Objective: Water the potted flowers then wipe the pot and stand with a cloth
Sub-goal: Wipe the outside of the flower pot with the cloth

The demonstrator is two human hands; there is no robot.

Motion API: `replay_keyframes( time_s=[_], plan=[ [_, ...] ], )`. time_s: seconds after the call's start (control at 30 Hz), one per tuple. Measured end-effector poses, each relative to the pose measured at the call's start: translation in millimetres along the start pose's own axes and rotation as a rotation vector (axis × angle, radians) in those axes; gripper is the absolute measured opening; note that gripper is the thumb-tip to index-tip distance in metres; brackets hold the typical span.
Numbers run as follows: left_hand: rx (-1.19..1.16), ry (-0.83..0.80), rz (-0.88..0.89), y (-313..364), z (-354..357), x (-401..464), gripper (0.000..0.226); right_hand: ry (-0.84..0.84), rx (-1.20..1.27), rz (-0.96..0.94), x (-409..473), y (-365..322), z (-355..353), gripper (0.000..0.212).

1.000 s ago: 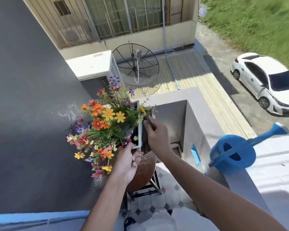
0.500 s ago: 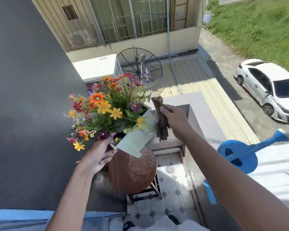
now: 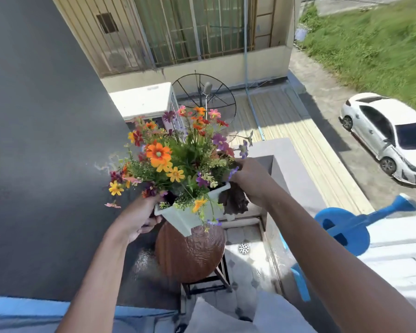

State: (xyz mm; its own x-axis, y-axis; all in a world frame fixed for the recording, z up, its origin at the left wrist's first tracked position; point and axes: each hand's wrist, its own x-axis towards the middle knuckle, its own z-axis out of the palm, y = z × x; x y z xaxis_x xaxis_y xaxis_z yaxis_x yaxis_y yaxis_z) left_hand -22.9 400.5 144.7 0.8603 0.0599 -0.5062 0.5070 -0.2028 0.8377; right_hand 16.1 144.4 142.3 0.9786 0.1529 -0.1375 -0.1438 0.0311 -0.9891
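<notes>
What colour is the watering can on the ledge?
Bright blue; the watering can shows in the head view.

Smooth pale plastic pot (image 3: 190, 218), glossy wood-grain stand (image 3: 190, 255), crumpled brown cloth (image 3: 234, 200)

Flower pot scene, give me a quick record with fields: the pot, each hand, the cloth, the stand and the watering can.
pot: white square pot of mixed flowers, held tilted above the stand
left hand: left hand grips the pot's left rim
right hand: right hand holds the cloth against the pot's right side
cloth: dark brown cloth, crumpled
stand: round brown stool, top looks wet
watering can: blue watering can set on the ledge to the right
</notes>
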Motion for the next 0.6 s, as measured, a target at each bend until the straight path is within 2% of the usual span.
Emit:
replay_keyframes(
  time_s=[0.07, 0.1, 0.2, 0.3, 0.43, 0.53, 0.6],
  plan=[
    [0.018, 0.011, 0.012, -1.6, 3.9, 1.5, 0.024, 0.128, -0.007, 0.001, 0.2, 5.9, 5.9, 0.044],
    [0.011, 0.027, 0.021, -2.5, 6.2, 2.9, 0.024, 0.176, -0.004, 0.0, 0.8, 10.1, 8.5, 0.043],
    [-0.037, 0.094, 0.038, -7.6, 8.4, 10.9, 0.017, 0.253, 0.087, 0.007, -1.6, 20.4, 18.0, 0.023],
    [-0.143, 0.099, 0.039, -13.9, 6.9, 15.3, 0.022, 0.352, 0.166, 0.033, -4.5, 27.2, 23.4, 0.033],
    [-0.289, 0.167, -0.039, -31.2, 12.3, 14.1, 0.031, 0.448, 0.305, 0.041, -2.4, 34.3, 25.6, 0.007],
    [-0.232, 0.1, -0.097, -44.8, 42.2, 4.3, 0.031, 0.459, 0.347, 0.056, -2.2, 34.5, 31.2, 0.007],
    [-0.157, 0.048, -0.069, -44.1, 67.6, -1.5, 0.04, 0.457, 0.37, 0.045, -4.7, 32.0, 39.6, 0.009]
  ],
)
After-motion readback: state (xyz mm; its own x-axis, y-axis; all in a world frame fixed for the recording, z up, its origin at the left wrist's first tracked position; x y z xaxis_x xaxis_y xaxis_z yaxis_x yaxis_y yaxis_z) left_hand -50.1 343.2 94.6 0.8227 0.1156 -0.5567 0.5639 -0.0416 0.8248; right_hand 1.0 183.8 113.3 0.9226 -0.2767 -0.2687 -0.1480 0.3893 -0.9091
